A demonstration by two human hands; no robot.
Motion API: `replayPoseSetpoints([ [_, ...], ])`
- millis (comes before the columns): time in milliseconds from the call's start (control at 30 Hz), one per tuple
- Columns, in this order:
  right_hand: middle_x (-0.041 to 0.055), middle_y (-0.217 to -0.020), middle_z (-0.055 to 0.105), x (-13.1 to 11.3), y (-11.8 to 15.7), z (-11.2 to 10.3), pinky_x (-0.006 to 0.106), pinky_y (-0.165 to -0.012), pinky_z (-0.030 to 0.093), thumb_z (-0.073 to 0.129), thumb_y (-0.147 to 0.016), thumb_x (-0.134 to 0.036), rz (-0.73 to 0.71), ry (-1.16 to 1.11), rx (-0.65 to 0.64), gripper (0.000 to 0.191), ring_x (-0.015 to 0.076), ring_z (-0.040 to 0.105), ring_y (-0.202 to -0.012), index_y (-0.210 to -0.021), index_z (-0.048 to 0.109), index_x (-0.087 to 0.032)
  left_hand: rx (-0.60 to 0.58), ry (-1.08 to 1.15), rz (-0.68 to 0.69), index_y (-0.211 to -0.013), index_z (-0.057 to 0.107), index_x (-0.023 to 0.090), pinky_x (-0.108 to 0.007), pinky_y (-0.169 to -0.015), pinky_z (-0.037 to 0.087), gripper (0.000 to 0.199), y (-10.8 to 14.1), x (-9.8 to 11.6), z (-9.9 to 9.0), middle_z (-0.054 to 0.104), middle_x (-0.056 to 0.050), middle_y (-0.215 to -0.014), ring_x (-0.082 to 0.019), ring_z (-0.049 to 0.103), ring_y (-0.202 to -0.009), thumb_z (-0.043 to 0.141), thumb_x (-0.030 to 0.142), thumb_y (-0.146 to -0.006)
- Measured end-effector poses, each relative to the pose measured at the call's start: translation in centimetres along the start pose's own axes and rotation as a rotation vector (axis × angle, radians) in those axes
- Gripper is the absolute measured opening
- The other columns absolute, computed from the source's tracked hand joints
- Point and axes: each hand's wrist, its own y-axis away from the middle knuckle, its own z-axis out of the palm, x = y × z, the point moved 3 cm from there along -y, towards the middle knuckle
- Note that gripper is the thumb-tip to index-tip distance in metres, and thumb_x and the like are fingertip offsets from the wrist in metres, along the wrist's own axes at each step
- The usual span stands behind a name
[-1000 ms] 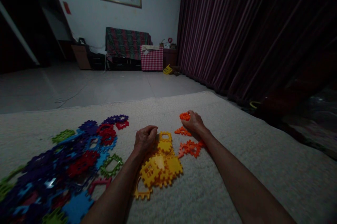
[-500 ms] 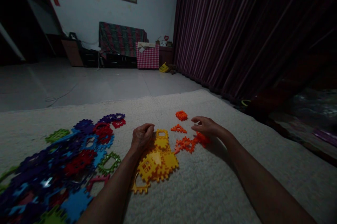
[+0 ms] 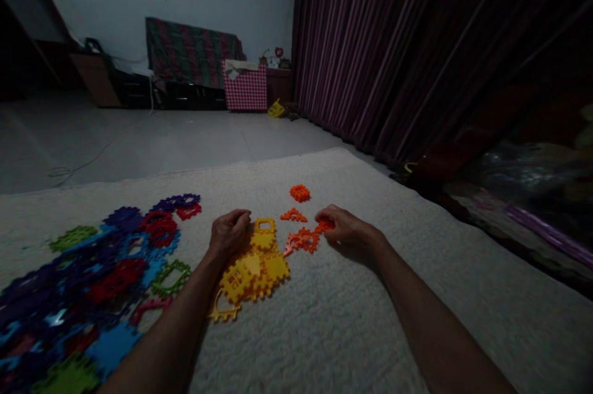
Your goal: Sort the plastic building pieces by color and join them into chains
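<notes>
My right hand (image 3: 345, 225) bends over the orange pieces, its fingers closed on an orange toothed plastic building piece (image 3: 325, 224). Left of it lie another orange piece (image 3: 307, 238), a small orange triangular piece (image 3: 293, 215) and, farther back, a small orange stack (image 3: 299, 192). My left hand (image 3: 228, 232) is curled closed beside the heap of yellow toothed pieces (image 3: 254, 270); whatever its fingers may hold is hidden. A yellow frame piece (image 3: 265, 225) lies just right of that hand.
A large mixed pile of purple, blue, red and green pieces (image 3: 92, 283) covers the left of the pale quilted mat (image 3: 352, 332). A purple curtain (image 3: 361, 42) hangs at the right. Beyond the mat, low cabinets (image 3: 199, 96) stand against the wall.
My right hand has lowered and its fingers have closed on an orange piece. My left hand stays curled by the yellow heap. The whole view has shifted, with things appearing farther left.
</notes>
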Motion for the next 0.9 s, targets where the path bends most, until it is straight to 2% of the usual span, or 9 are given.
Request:
replayPoseSetpoints([
  [67,0.0047,-0.103,0.064,-0.2,0.0,0.7,0.026,-0.08,0.048,0.06,-0.072,-0.016,0.001,0.03,0.057,0.031,0.0171,0.06,-0.089,-0.102,0.068,-0.02,0.004,-0.012,-0.004,-0.09,0.077,0.018,-0.027,-0.069,0.051,0.041,0.1,0.0,0.0,0.077,-0.004,-0.082,-0.021,0.069,-0.077,0.054,0.048,-0.073],
  [167,0.0077,-0.106,0.064,-0.1,0.0,1.4,0.029,-0.09,0.047,0.059,-0.075,-0.015,-0.04,0.061,0.27,0.033,0.0192,0.059,-0.099,-0.107,0.066,-0.017,0.004,-0.036,-0.015,-0.093,0.077,0.016,-0.026,-0.067,0.051,0.043,0.2,0.2,-0.1,0.076,-0.004,-0.079,-0.02,0.069,-0.076,0.054,0.048,-0.074],
  [233,0.0083,-0.109,0.064,0.1,0.0,2.0,0.031,-0.094,0.046,0.059,-0.075,-0.015,-0.051,0.074,0.34,0.032,0.0201,0.058,-0.103,-0.107,0.064,-0.018,0.005,-0.04,-0.019,-0.093,0.076,0.016,-0.026,-0.069,0.051,0.044,0.2,0.5,-0.2,0.077,-0.005,-0.08,-0.02,0.069,-0.077,0.054,0.048,-0.073],
  [433,0.0099,-0.106,0.064,0.2,0.1,2.3,0.032,-0.094,0.047,0.061,-0.079,-0.02,-0.024,0.057,0.359,0.025,0.0207,0.058,-0.101,-0.103,0.065,-0.017,0.0,-0.05,-0.035,-0.091,0.075,0.015,-0.028,-0.076,0.054,0.04,0.6,1.5,-0.5,0.078,-0.007,-0.087,-0.021,0.07,-0.083,0.058,0.042,-0.067],
  [633,0.009,-0.105,0.064,-0.1,0.1,2.2,0.033,-0.096,0.045,0.061,-0.078,-0.017,0.008,0.0,0.351,0.023,0.0205,0.057,-0.102,-0.1,0.065,-0.017,0.012,-0.17,-0.01,-0.094,0.075,0.017,-0.032,-0.086,0.053,0.036,1.1,2.6,-0.6,0.077,-0.008,-0.095,-0.022,0.07,-0.091,0.058,0.036,-0.068],
  [900,0.0099,-0.106,0.063,-0.1,0.4,2.1,0.033,-0.095,0.046,0.062,-0.079,-0.018,-0.018,-0.027,0.368,0.023,0.0206,0.057,-0.101,-0.102,0.064,-0.016,-0.011,-0.153,0.019,-0.097,0.074,0.015,-0.033,-0.086,0.054,0.039,0.9,1.9,-0.4,0.077,-0.01,-0.097,-0.022,0.07,-0.09,0.057,0.039,-0.071],
])
